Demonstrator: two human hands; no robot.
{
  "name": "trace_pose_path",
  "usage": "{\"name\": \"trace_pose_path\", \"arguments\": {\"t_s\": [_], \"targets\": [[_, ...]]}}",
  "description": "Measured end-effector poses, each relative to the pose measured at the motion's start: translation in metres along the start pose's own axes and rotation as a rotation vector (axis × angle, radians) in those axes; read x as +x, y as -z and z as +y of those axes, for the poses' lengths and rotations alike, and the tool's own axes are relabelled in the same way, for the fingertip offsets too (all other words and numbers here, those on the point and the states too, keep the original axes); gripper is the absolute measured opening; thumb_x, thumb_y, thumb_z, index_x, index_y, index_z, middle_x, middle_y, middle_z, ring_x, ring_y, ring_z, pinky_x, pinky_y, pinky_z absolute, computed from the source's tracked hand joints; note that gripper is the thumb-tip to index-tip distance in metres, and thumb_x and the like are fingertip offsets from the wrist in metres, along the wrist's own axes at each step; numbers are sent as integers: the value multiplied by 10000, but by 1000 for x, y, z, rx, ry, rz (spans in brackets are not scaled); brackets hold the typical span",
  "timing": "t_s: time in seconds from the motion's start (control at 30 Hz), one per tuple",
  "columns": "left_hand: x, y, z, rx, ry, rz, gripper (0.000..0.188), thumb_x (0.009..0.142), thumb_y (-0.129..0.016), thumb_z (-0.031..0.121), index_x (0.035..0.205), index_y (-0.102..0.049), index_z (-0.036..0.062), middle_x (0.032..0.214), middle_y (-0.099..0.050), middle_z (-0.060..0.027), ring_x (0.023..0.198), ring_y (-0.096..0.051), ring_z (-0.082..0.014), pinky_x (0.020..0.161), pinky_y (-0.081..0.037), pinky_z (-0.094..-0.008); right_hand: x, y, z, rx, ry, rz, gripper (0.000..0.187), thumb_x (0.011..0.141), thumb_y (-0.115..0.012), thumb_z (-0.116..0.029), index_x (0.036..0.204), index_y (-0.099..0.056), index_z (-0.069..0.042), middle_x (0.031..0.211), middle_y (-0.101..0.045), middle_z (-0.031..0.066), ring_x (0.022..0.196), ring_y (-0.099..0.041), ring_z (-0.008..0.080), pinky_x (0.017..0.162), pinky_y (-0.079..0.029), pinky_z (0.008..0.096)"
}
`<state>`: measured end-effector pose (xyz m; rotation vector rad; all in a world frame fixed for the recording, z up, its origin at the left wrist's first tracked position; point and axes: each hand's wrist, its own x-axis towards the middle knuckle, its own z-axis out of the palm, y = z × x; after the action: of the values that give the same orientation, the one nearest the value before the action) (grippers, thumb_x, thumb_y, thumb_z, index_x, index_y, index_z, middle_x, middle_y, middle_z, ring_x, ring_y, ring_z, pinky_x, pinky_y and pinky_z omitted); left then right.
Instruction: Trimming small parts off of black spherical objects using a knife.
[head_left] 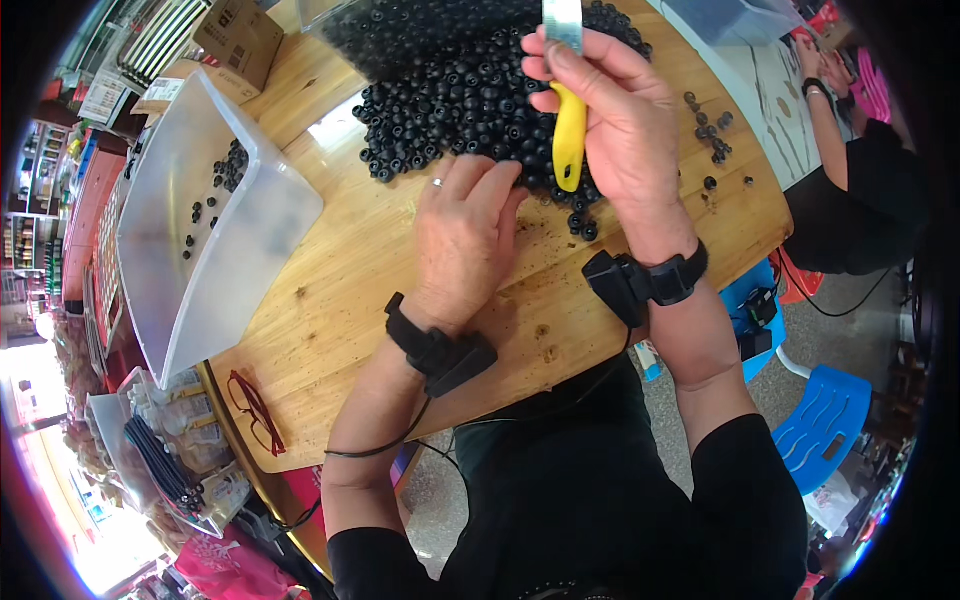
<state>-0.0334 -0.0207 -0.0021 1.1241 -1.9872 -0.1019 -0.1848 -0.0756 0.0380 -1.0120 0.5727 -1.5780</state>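
Note:
A large pile of small round black pieces with holes (470, 100) covers the far middle of the wooden table (370, 260). At its near edge is my left hand (465, 225), with a ring on it. Its fingers are bent together and pointed down. The fingertips are hidden, so what they hold, if anything, does not show. My right hand (625, 120) is raised over the pile's right side, gripping a yellow-handled tool with a flat metal blade (569, 140). The handle's end hangs downward and the blade points away, its tip cut off by the picture's edge.
A clear plastic bin (210, 270) with a few black pieces stands at the left, near red-framed glasses (257, 412). Several loose pieces (712, 130) lie far right. Another person's arm (826, 125) is beyond them. A blue stool (822, 430) stands right. Cables trail from my wrist straps.

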Motion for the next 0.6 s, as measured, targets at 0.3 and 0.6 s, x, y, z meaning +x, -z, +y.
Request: {"name": "trace_pose_path", "arguments": {"t_s": [0.3,0.6], "targets": [[11,-19,-13,185,77,-95,131,738,-665,66,860,-631,31,823,-562,-123,780,-549,-324,681,-457,-401,-9,-7,4,17,-79,-40,181,879,-594,-38,1051,-633,5,996,-663,114,855,-651,163,672,-554,263],[-15,9,-39,68,216,-57,343,684,-600,-82,1001,-626,46,854,-549,-114,804,-547,-298,692,-463,-373,-22,-20,17,-154,-262,-232,153,871,-618,-47,1008,-647,15,939,-668,76,827,-648,110,643,-537,213]]}}
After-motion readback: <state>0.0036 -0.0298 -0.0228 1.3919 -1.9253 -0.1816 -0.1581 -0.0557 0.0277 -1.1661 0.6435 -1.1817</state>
